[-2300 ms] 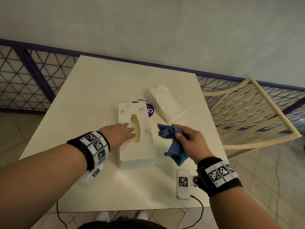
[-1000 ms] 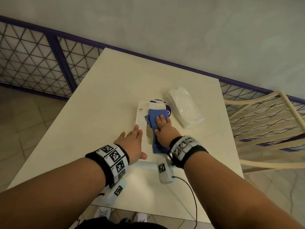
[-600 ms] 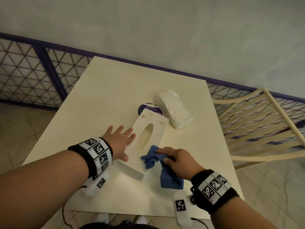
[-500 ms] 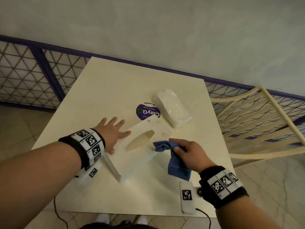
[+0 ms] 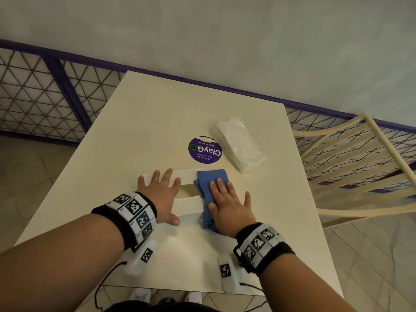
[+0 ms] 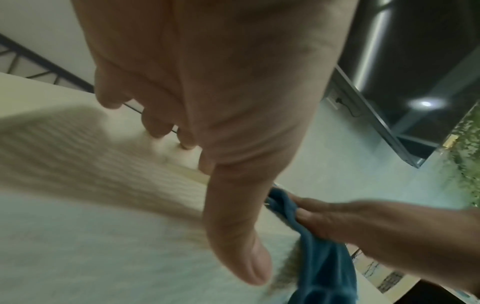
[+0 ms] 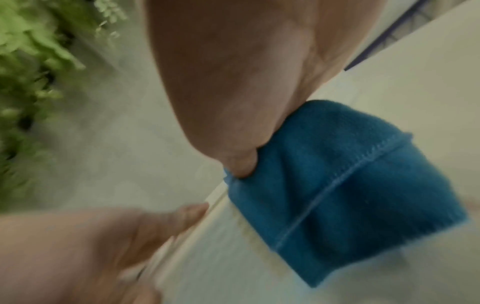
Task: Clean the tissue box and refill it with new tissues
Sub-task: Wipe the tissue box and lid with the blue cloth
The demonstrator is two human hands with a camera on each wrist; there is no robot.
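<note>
A white textured tissue box with an oval slot lies crosswise on the cream table. My left hand lies flat on its left half, fingers spread, thumb at the near edge. My right hand presses a folded blue cloth onto the box's right half with straight fingers. The left wrist view shows the left hand over the blurred box and the cloth. In the right wrist view the cloth sits under my right hand. A plastic-wrapped pack of white tissues lies behind, to the right.
A round purple sticker is on the table just behind the box. A cream slatted chair stands at the table's right side. A purple mesh railing runs along the wall behind and to the left.
The box has swung from a diagonal to crosswise. My right hand, which held the bunched cloth beside the box, now presses it flat on top. My left hand has shifted onto the box top.
</note>
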